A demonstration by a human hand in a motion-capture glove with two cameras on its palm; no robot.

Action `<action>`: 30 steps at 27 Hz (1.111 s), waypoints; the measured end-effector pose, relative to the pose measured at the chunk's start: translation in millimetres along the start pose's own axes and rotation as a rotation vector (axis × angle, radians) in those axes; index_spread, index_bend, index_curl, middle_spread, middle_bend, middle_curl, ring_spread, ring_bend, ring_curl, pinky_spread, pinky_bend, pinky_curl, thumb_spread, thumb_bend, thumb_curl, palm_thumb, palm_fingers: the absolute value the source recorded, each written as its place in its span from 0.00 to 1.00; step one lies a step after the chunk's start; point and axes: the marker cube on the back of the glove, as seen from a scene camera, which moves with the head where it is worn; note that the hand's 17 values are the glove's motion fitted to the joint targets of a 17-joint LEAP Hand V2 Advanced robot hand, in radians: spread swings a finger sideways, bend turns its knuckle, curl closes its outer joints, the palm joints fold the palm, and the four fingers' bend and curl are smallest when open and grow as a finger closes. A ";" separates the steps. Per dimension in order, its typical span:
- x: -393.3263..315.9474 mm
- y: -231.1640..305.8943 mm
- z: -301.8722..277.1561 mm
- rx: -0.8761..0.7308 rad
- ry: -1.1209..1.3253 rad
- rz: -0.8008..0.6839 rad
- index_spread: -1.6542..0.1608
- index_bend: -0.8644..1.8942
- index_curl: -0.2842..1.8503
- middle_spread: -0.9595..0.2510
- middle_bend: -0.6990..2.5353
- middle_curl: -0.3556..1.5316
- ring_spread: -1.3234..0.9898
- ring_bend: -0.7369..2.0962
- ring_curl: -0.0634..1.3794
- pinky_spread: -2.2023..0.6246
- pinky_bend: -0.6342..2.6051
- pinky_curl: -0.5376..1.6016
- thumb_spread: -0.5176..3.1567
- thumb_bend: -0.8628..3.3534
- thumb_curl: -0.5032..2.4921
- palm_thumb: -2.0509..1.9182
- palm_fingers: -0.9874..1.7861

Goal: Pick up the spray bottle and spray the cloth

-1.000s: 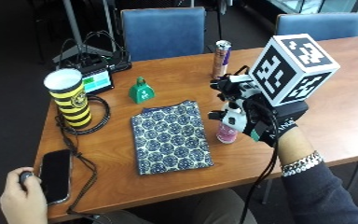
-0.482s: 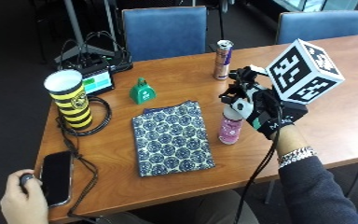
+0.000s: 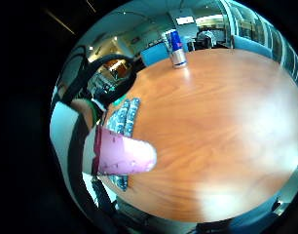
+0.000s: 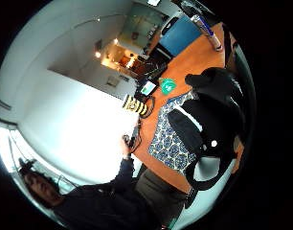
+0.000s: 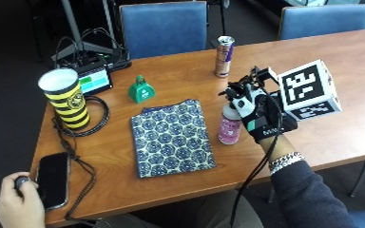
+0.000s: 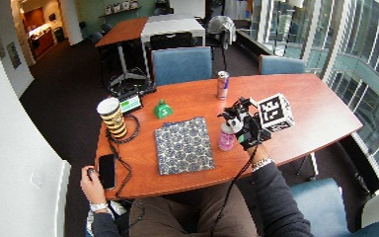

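Gloved right hand (image 5: 262,111) wrapped round upper part of spray bottle (image 5: 229,129), fingers curled at neck/trigger area. Pink bottle upright, just beside right edge of cloth (image 5: 171,137); base at or just above tabletop (image 5: 353,71), can't tell which from outside view. Nozzle & trigger mostly hidden by glove and rig; which way nozzle points not readable.

Cloth: blue-white patterned, flat, rectangular, near front of tabletop, approx. centre. Untouched by hand.

Little-finger palm view: pink bottle body (image 3: 123,155) close to palm, its base end out over the wood, cloth edge (image 3: 123,122) behind it, drink can (image 3: 176,48) standing far off. Top of bottle cut off by glove edge.

Thumb palm view: black glove parts fill the middle, hiding bottle entirely; cloth (image 4: 171,139) partly covered.

Elsewhere: tall slim can (image 5: 224,56) behind hand, near back edge. Small green bell (image 5: 140,90) behind cloth. Yellow-black striped cup (image 5: 65,98) at left, ringed by black cable (image 5: 81,161). Small device w/ lit screen (image 5: 94,80) behind cup, partly masked by cables. Phone (image 5: 52,179) at front-left corner, bare left hand (image 5: 18,202) beside it, gripping sth small and dark, not identifiable.
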 end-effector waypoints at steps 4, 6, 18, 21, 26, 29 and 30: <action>-4.8 4.0 6.6 0.089 -0.066 0.008 0.75 0.42 0.30 0.62 0.36 0.43 0.49 0.43 0.31 0.74 0.28 0.41 0.47 0.20 0.25 0.69 0.82; -3.4 5.0 10.7 0.134 -0.111 0.007 0.75 0.43 0.31 0.62 0.37 0.43 0.49 0.43 0.31 0.74 0.28 0.41 0.47 0.20 0.25 0.69 0.83; -15.8 -7.7 25.0 0.344 -0.214 -0.083 0.74 0.41 0.33 0.61 0.38 0.45 0.49 0.47 0.34 0.68 0.32 0.43 0.49 0.20 0.24 0.65 0.87; -9.4 -5.1 28.4 0.347 -0.217 -0.082 0.74 0.40 0.34 0.61 0.39 0.45 0.49 0.47 0.34 0.68 0.33 0.43 0.49 0.20 0.24 0.64 0.87; 7.3 4.1 35.0 0.275 -0.230 -0.077 0.74 0.41 0.35 0.61 0.39 0.45 0.49 0.48 0.35 0.67 0.34 0.44 0.49 0.20 0.23 0.64 0.87; 13.5 14.7 29.7 0.241 -0.219 -0.062 0.74 0.41 0.35 0.61 0.39 0.46 0.50 0.48 0.35 0.67 0.34 0.44 0.49 0.20 0.23 0.63 0.86; 13.1 16.8 26.1 0.229 -0.213 -0.055 0.74 0.40 0.35 0.61 0.40 0.46 0.50 0.48 0.35 0.67 0.34 0.44 0.49 0.20 0.23 0.63 0.86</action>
